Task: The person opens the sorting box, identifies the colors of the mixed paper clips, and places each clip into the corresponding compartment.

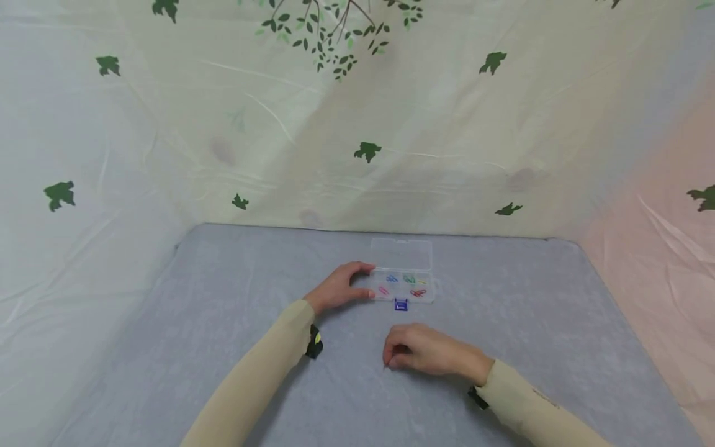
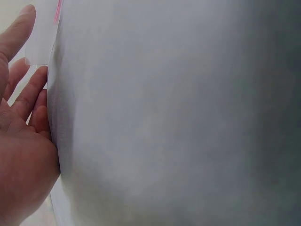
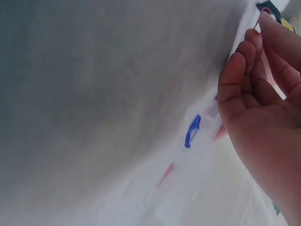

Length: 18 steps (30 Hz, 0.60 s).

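Observation:
A clear plastic box point(image 1: 420, 302) lies on the table with its lid point(image 1: 401, 254) folded back and its blue latch point(image 1: 401, 305) toward me. Inside are blue paper clips point(image 1: 392, 279), green paper clips point(image 1: 409, 279), a yellow one point(image 1: 422, 282), pink ones point(image 1: 383, 290) and red ones point(image 1: 418, 293). My left hand point(image 1: 339, 287) holds the box's left end between thumb and fingers. In front of the box, my right hand point(image 1: 421, 349) pinches a red paper clip point(image 3: 266, 8) between thumb and index finger, low over the table.
A grey cloth covers the table point(image 1: 223, 347). Behind it and along both sides hangs a pale curtain point(image 1: 268, 149) with printed green leaves. Dark wrist cameras show at the left cuff point(image 1: 314, 342) and the right cuff point(image 1: 478, 398).

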Tool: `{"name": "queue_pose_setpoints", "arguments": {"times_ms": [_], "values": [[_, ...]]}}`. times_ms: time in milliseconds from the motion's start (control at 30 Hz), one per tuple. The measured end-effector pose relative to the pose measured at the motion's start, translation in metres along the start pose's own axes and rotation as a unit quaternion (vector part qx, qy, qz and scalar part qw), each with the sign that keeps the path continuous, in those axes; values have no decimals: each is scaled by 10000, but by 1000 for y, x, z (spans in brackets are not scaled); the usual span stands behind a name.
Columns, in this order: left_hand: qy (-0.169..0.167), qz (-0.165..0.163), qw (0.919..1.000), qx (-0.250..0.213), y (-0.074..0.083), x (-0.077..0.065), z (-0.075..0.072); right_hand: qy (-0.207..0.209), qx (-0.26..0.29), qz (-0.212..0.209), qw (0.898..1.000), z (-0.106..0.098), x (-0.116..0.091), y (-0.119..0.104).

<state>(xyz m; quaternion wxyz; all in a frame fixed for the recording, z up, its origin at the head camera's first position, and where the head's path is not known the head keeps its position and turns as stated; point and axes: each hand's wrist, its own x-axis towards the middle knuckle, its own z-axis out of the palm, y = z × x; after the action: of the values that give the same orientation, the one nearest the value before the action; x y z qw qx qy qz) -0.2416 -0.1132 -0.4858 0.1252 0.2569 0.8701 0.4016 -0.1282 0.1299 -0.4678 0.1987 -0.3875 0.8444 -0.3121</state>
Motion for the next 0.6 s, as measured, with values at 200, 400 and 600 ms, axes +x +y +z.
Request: {"name": "queue_pose_setpoints", "arguments": {"times_ms": [200, 400, 600], "values": [[-13, 11, 10000, -83, 1, -1, 0, 780, 70, -55, 9969, -13, -8, -2], [-33, -49, 10000, -76, 3, -3, -1, 1704, -141, 62, 9853, -27, -14, 0], [-47, -86, 10000, 2, 2, -1, 0, 2472, -257, 324, 9681, -38, -20, 6]]}}
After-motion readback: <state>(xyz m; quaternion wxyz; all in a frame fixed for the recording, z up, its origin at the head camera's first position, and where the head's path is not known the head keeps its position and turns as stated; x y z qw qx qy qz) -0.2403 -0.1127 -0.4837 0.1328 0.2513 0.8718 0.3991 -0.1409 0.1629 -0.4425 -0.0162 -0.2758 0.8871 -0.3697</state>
